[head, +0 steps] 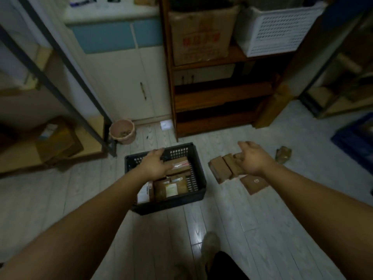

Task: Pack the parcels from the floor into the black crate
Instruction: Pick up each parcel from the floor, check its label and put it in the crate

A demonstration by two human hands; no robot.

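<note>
The black crate stands on the floor at the centre, with several brown parcels inside, some with white labels. My left hand hovers over the crate's left half, fingers spread, resting on or just above a parcel with a red-marked label. To the crate's right, a row of brown parcels lies on the floor, and a flat one lies nearer to me. My right hand is open above that row, palm turned inward, holding nothing.
A wooden shelf unit stands behind the crate, holding a cardboard box and a white basket. A pink bin sits at the left beside a metal rack. A crumpled packet and a blue crate are at the right.
</note>
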